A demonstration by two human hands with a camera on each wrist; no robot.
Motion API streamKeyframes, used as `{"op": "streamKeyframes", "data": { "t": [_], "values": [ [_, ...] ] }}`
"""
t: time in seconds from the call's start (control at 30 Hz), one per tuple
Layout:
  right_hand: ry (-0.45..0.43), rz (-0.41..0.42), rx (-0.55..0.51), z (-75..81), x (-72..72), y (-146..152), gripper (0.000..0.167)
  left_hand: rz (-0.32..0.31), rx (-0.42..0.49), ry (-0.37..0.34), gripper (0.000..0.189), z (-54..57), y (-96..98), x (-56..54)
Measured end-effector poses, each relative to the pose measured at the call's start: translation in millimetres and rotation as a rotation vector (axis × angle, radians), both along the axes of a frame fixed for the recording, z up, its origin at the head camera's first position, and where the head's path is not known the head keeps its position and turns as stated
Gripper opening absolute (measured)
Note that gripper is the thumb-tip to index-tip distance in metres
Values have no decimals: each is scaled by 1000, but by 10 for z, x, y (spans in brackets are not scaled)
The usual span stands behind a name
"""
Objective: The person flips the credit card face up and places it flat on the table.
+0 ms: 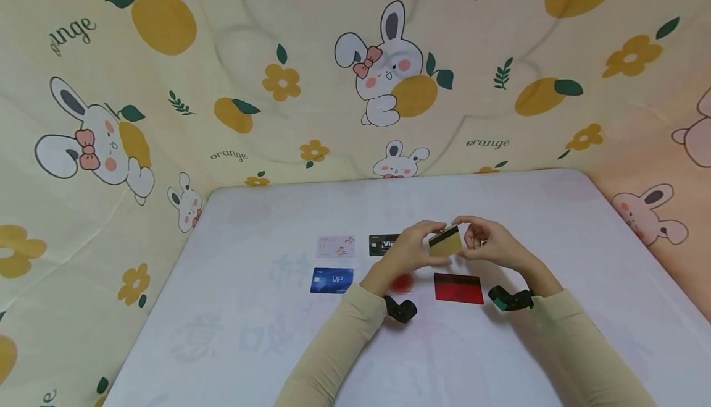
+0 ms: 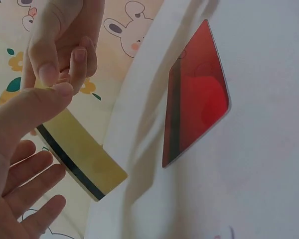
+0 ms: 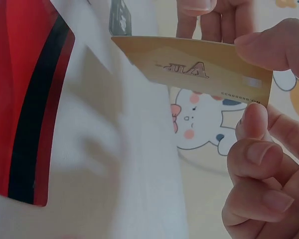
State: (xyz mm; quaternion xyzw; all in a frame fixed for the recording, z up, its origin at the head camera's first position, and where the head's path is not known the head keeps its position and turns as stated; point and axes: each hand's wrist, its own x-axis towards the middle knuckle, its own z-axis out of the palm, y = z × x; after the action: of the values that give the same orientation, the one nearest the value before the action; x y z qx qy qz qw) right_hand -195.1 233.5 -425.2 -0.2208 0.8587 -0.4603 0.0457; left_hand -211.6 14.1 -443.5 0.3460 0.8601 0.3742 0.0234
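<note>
My right hand (image 1: 491,243) pinches a gold card (image 1: 445,243) at one end, between thumb and curled index finger. The card is tilted, its black stripe facing the head camera; raised lettering and a chip mark the other side in the right wrist view. Close on the card's other side is my left hand (image 1: 411,247), fingers loosely spread and thumb extended. In the left wrist view its thumb (image 2: 50,102) overlaps the card near the right hand's fingertips. A red card (image 1: 458,293) with a black stripe lies on the table below the hands.
Left of the hands lie a pink card (image 1: 336,246) and a blue VIP card (image 1: 331,280). A black VIP card (image 1: 380,244) and a card with a red circle (image 1: 402,283) are partly covered by the left hand and arm. A printed curtain (image 1: 311,117) hangs behind the white table (image 1: 233,259).
</note>
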Motion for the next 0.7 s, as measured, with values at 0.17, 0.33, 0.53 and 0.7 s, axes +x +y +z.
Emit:
{"op": "streamKeyframes", "data": {
  "t": [0.17,0.33,0.53,0.7],
  "values": [
    [-17,-9,34,32,-2,-28,54,5,4,16,67,-4,15,10],
    [-39,-16,43,45,-7,-52,54,26,9,74,64,-18,35,0],
    [-49,-2,21,43,-2,-75,54,34,27,91,60,-19,50,3],
    [-48,-2,-2,60,15,-84,53,27,45,77,57,-12,57,9]
  ]
}}
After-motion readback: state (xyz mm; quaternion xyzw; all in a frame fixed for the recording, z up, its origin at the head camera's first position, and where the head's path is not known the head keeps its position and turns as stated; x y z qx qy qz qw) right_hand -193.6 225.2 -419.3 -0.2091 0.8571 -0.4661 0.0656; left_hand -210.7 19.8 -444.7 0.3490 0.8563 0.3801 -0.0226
